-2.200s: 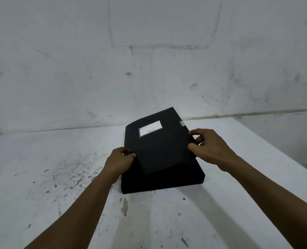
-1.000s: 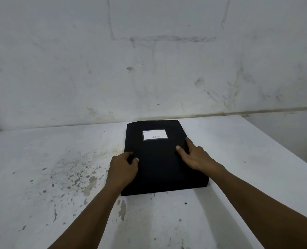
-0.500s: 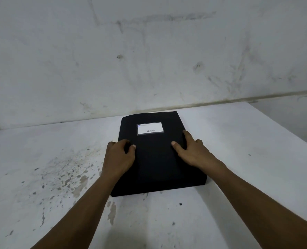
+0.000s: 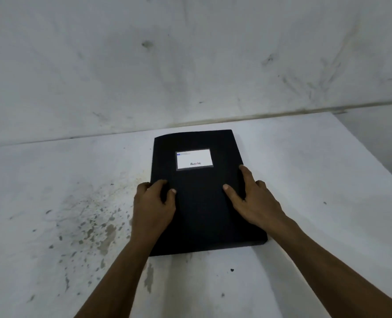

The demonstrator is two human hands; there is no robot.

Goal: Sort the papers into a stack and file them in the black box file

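Note:
The black box file (image 4: 202,207) lies flat and closed on the white table (image 4: 316,203), a white label (image 4: 194,159) on its lid. My left hand (image 4: 152,207) grips the file's left edge, thumb on the lid and fingers curled over the side. My right hand (image 4: 253,203) rests on the lid near the right edge, fingers spread and pressing down. No loose papers are visible; the file's inside is hidden.
A stained white wall (image 4: 190,65) rises right behind the table. Dark chipped spots (image 4: 94,226) mark the tabletop left of the file. The table's right edge (image 4: 378,161) slants away at the right.
The lid, raised 2.2 s ago, has come down flat on the file. Both hands have settled on the closed file and have barely moved in the last half second.

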